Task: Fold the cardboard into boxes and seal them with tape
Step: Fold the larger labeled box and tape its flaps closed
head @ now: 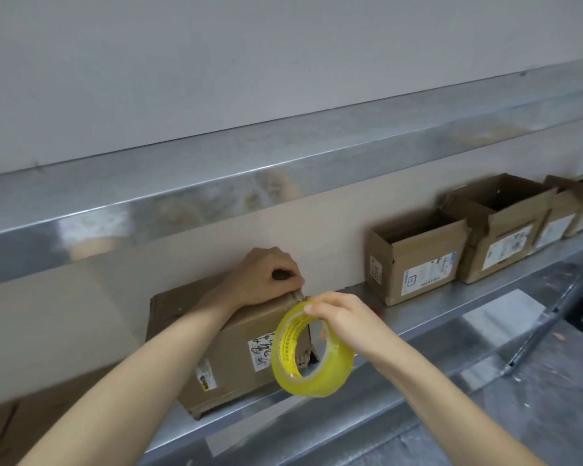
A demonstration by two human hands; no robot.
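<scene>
A grey wall (216, 62) fills the top of the frame. Below it a shiny metal strip (182, 176) slants up from left to right, and under that a beige panel (115, 297) backs a stainless steel shelf (435, 307) that rises towards the right edge. A lower metal surface (485, 398) fills the bottom right.

The left hand (266, 277), just left of centre, lies on the top right corner of a closed cardboard box (229, 348) with its fingers curled tight over that corner. A dark patch shows inside the curl; whether it is an object or shadow cannot be told. The box stands on the shelf against the panel, a white label on its front.

The right hand (344, 321), just beside the left and slightly lower, grips a yellow tape roll (312, 354), thumb inside the core and fingers over the outer rim. The roll hangs in front of the box's right end, its top edge close to the held corner.

Further right on the shelf stand open boxes (414, 260) in a row, touching one another and well apart from both hands.
</scene>
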